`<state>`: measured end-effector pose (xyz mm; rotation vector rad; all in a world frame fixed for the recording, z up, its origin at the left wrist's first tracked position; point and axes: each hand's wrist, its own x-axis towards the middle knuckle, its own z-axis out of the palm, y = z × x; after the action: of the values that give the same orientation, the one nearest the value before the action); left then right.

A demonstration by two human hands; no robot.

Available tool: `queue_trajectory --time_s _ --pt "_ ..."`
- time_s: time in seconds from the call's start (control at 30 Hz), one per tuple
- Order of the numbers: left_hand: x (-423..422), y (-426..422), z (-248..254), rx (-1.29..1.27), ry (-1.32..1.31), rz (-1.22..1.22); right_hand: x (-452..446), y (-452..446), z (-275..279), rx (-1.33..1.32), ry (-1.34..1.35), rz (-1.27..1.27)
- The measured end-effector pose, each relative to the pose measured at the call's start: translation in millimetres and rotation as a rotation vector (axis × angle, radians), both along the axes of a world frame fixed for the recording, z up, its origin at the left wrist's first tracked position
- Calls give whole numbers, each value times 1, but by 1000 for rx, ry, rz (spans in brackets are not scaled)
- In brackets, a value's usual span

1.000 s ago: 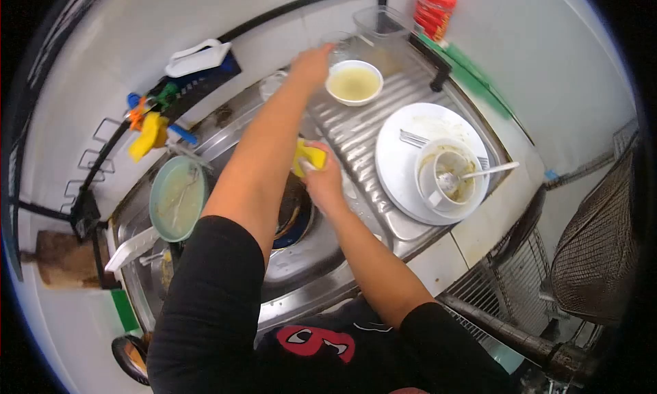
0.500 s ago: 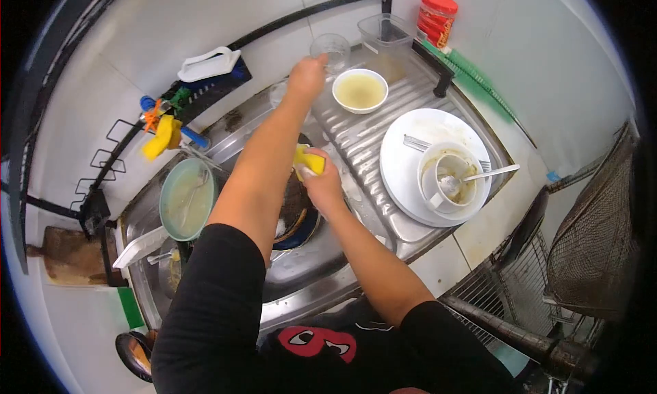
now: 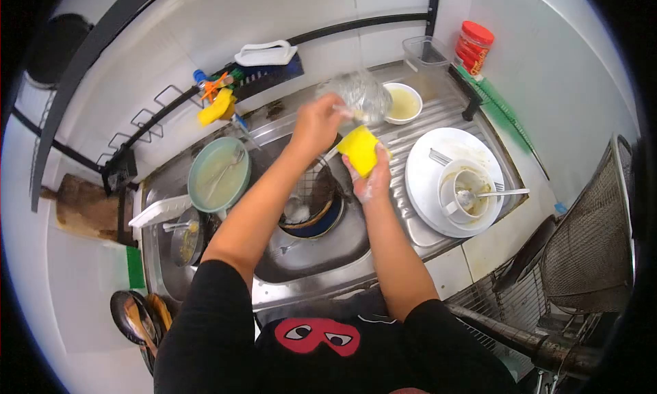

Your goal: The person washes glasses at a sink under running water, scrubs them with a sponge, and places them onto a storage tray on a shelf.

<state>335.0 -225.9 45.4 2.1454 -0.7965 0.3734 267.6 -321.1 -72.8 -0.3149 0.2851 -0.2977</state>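
Observation:
My left hand (image 3: pixel 318 125) is closed on the edge of a clear container (image 3: pixel 366 96). It is smeared by motion, so its exact shape is hard to make out. A yellow sponge (image 3: pixel 361 150) is gripped in my right hand (image 3: pixel 371 178), which has white suds on the fingers and palm. Both hands are raised above the sink, close together. Below them a dark blue-rimmed pan (image 3: pixel 318 223) stands in the basin, with a wire strainer (image 3: pixel 311 189) over it. Behind the clear container, a white bowl (image 3: pixel 404 105) of cloudy yellowish liquid stands on the ribbed drainboard (image 3: pixel 404 189).
Stacked white plates (image 3: pixel 428 165) carry a dirty cup (image 3: pixel 465 195) with cutlery on the right. A green pan (image 3: pixel 219 175) sits at the left near the tap (image 3: pixel 217 107). A red-lidded jar (image 3: pixel 474 46) and clear tub (image 3: pixel 426 52) stand at the back.
My left hand has lifted the clear container off the back of the sink and brought it nearer. My right hand has risen from the pan with the sponge. The view has shifted.

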Motion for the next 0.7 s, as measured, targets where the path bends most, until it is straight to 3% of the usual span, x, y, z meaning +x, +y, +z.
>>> queue_trajectory --time_s 0.1,0.13,0.2,0.23,0.27,0.33,0.4,0.47,0.53,0.57,0.6,0.7 --pt "-38 46 -32 -467 704 -276 -4 6 6 74 -221 284" --pt "-57 60 -38 -562 883 -274 9 12 -26 23 -281 357" --pt "-85 88 -62 -755 1173 -339 3 33 -44 -874 -330 204" --pt "-94 98 -77 -849 1311 -371 -2 38 -39 -461 -316 454" --pt "-106 105 -85 -886 1348 -369 -8 43 -34 -31 -202 634" --pt "-119 113 -96 -1022 1441 -349 -4 52 -48 -312 -190 687" --pt "-126 115 -107 -1225 1552 -316 3 56 -82 2 -276 910" --pt "-124 113 -114 -1418 1651 -288 6 56 -88 -66 -278 860" --pt "-126 108 -110 -1472 1582 -353 1 58 -80 -147 -205 803" --pt "-125 110 -102 -1462 1619 -285 1 57 -74 -251 -125 751" --pt "-116 110 -117 -1532 1602 -291 -4 63 -56 -554 -7 582" --pt "-114 134 -97 -1633 1610 -158 -9 71 -18 -467 82 592"
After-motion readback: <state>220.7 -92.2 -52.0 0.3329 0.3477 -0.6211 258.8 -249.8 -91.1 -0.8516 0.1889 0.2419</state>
